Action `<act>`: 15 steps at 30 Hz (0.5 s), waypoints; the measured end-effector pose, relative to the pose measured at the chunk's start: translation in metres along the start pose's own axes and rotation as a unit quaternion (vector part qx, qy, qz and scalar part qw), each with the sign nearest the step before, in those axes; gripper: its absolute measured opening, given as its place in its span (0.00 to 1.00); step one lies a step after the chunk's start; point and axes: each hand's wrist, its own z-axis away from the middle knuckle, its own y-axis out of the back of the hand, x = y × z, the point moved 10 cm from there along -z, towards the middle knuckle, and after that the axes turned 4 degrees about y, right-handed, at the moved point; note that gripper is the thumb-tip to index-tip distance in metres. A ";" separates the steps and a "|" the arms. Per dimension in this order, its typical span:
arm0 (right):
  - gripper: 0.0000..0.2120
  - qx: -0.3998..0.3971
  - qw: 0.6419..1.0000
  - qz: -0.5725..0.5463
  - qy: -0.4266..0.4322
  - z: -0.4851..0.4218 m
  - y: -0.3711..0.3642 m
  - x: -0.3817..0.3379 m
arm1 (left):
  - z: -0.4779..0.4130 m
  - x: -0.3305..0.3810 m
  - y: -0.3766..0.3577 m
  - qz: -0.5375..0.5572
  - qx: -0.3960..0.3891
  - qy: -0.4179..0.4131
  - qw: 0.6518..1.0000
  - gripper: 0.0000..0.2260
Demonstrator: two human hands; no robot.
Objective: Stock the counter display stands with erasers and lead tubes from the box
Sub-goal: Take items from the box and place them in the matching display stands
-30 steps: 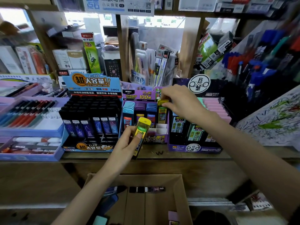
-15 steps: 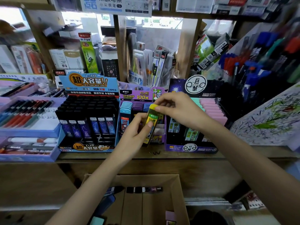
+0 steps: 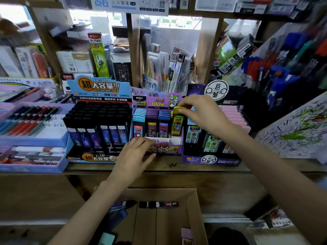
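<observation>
Head view: pinching yellow lead tube (image 3: 177,125) by its cap with right hand (image 3: 203,114), tube upright below the grip in purple stand (image 3: 168,150); resting left hand (image 3: 136,154), fingers spread, on its front.

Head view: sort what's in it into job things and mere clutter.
Job: yellow lead tube, pinched by the right hand; purple display stand, left hand resting on its front; cardboard box with dark tubes.
Clutter: pen trays; scribbled paper; pen packets behind.
</observation>
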 end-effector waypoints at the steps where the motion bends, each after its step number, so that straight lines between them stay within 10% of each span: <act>1: 0.08 -0.007 1.000 0.022 0.010 -0.002 -0.003 -0.002 | 0.000 0.000 0.000 0.000 0.001 -0.003 1.000 0.17; 15: 0.16 -0.035 0.980 0.182 0.072 0.009 -0.023 -0.022 | 0.044 -0.001 0.020 0.114 0.017 0.018 0.993 0.15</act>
